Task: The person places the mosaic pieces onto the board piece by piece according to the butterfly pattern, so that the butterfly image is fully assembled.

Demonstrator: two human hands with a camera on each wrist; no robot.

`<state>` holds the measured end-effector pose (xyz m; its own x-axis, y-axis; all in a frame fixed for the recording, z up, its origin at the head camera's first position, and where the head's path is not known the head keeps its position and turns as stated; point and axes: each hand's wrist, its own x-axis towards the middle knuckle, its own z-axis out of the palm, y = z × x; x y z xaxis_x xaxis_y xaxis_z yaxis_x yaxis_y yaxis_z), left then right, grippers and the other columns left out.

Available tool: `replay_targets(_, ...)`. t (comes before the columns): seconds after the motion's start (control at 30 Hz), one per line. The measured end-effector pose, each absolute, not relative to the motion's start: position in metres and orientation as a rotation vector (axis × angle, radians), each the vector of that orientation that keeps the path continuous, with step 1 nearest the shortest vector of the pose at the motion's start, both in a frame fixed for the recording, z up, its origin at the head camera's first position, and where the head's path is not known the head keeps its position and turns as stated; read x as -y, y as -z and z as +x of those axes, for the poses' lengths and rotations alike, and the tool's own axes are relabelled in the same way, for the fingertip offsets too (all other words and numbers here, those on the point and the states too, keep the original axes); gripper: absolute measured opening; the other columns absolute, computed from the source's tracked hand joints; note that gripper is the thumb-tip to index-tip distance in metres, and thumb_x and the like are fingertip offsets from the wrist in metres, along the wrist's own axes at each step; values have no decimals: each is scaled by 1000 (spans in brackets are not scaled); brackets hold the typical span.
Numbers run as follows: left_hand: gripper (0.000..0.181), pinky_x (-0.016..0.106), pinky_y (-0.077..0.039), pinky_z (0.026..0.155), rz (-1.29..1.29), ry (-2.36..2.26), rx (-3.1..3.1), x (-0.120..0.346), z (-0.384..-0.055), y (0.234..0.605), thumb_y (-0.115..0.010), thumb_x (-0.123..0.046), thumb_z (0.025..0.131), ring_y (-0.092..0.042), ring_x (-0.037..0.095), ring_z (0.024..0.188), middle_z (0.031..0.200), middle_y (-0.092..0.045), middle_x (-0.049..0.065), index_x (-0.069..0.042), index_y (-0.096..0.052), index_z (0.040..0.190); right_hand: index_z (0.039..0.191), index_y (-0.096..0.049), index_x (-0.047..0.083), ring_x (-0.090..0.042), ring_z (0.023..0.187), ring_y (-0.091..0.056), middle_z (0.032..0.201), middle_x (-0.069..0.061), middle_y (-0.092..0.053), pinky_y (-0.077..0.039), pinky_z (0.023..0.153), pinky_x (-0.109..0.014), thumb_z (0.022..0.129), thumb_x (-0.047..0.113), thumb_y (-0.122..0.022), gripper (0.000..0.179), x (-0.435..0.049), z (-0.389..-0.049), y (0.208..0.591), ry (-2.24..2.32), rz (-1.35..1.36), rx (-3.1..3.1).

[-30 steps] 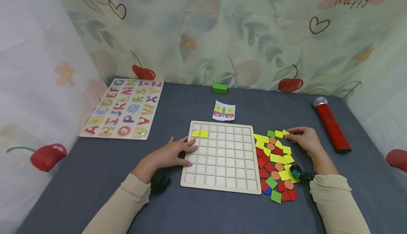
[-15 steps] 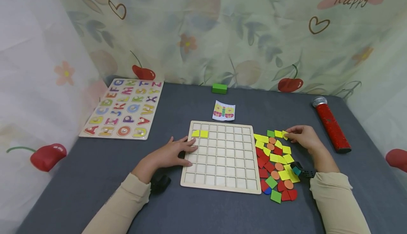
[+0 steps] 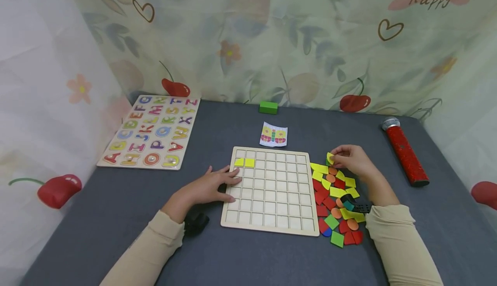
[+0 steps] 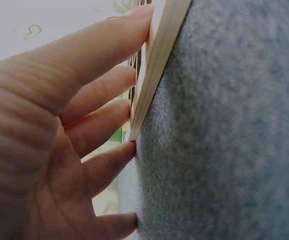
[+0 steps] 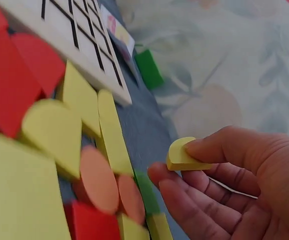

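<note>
My right hand (image 3: 355, 161) pinches a yellow quarter-round piece (image 5: 187, 155) between thumb and fingers, raised over the far end of the loose pieces. On the left edge of the wooden grid board (image 3: 272, 230) rests my left hand (image 3: 207, 187), its fingers spread and fairly straight; in the left wrist view the thumb (image 4: 129, 30) touches the board's rim. Two yellow pieces (image 3: 249, 163) sit side by side in cells of the second row, at the board's left. Along its right side lie several loose shapes, among them red pieces (image 3: 322, 211), orange discs (image 3: 352, 224) and green squares (image 3: 337, 239).
Behind the board lie a small butterfly pattern card (image 3: 273, 135) and a green block (image 3: 268, 108). An alphabet puzzle board (image 3: 149, 133) is at the back left. A red microphone (image 3: 405, 154) lies at the right. A patterned curtain (image 3: 248, 40) closes off the back.
My right hand has lifted the yellow quarter-round piece from the far right of the pile and carried it left. The left hand and the board have stayed in place.
</note>
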<state>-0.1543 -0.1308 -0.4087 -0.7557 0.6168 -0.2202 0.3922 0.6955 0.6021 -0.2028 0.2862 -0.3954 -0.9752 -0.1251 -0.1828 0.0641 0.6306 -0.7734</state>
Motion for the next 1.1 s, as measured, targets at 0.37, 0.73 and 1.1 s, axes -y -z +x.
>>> replay_targets(0.37,65,63,3,111,787,-739,-2493,130,-156,409,-71,-32,81,-11,27,146,152,-29,1,-15,-45,138,116,-64,-1,-19,83,-59,114,-18,-63,-52,70,-26,92,24,-60,35,-237,-214,398,1355,-118,-2626)
replay_targets(0.73,65,63,3,111,791,-727,-2495,130,-157,410,-71,-32,81,-11,26,146,152,-29,1,-16,-45,138,117,-62,-5,-11,85,-68,118,-21,-57,-53,85,-30,94,21,-55,35,-191,-220,405,1514,-175,-2445)
replay_targets(1.1,65,64,3,110,789,-722,-2498,130,-156,410,-71,-33,81,-10,26,146,152,-30,1,-16,-45,138,112,-66,-2,-12,81,-69,104,-18,-68,-55,75,-25,89,15,-63,29,-153,-218,413,1504,-168,-2423)
